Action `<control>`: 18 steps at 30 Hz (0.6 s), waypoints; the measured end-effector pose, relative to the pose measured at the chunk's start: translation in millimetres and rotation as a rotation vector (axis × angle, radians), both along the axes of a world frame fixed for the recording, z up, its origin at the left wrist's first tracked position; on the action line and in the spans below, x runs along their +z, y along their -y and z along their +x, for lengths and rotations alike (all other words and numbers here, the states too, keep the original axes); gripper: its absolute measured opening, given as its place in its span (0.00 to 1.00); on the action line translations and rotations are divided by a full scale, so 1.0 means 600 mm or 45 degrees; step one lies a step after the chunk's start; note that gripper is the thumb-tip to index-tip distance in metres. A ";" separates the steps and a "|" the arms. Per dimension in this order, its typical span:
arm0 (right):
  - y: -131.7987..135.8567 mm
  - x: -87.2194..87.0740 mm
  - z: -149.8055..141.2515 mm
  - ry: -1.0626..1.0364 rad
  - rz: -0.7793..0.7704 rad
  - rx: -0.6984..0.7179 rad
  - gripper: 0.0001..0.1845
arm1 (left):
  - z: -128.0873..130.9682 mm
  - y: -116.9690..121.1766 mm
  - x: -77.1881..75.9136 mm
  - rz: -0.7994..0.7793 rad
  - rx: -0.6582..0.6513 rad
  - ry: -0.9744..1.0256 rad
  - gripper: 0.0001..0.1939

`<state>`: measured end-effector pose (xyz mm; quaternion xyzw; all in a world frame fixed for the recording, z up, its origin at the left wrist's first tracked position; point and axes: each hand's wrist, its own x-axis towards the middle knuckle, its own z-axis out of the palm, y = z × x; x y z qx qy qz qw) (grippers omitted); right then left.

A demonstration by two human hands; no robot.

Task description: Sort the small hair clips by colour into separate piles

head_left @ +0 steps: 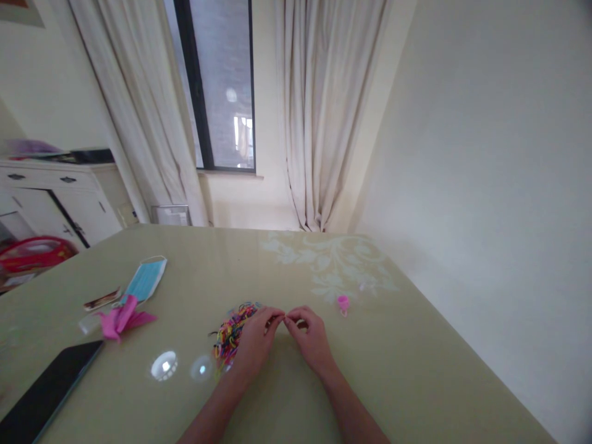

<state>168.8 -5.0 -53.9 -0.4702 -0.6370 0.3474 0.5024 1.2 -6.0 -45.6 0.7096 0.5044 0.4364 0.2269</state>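
My left hand [261, 338] and my right hand [311, 339] meet at their fingertips above the table. Thumb and forefinger of each are pinched together, and whatever lies between them is too small to make out. Beside my left hand, partly covered by it, is a heap of thin multicoloured elastic bands [230, 336]. A small pink cup-like piece [343, 302] with a pale loop at its lower end rests to the right of my right hand.
On the left of the glossy green table [194, 265] lie a blue face mask [147, 279], a narrow packet [102, 300], a pink folded piece [123, 320] and a dark tablet or phone [49, 391]. A white wall [499, 216] borders the table's right side.
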 end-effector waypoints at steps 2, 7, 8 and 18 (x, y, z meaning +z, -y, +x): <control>0.001 0.001 -0.001 0.044 0.002 0.002 0.10 | -0.005 0.006 -0.003 0.014 -0.003 -0.050 0.14; -0.003 -0.006 0.007 0.163 -0.019 -0.079 0.14 | -0.039 0.004 0.010 0.031 0.110 -0.566 0.14; -0.005 -0.008 0.010 0.169 -0.026 -0.107 0.14 | -0.048 0.001 0.012 0.022 0.147 -0.678 0.14; -0.021 -0.022 0.018 0.141 -0.117 -0.243 0.13 | -0.021 0.001 -0.023 0.153 0.158 -0.916 0.14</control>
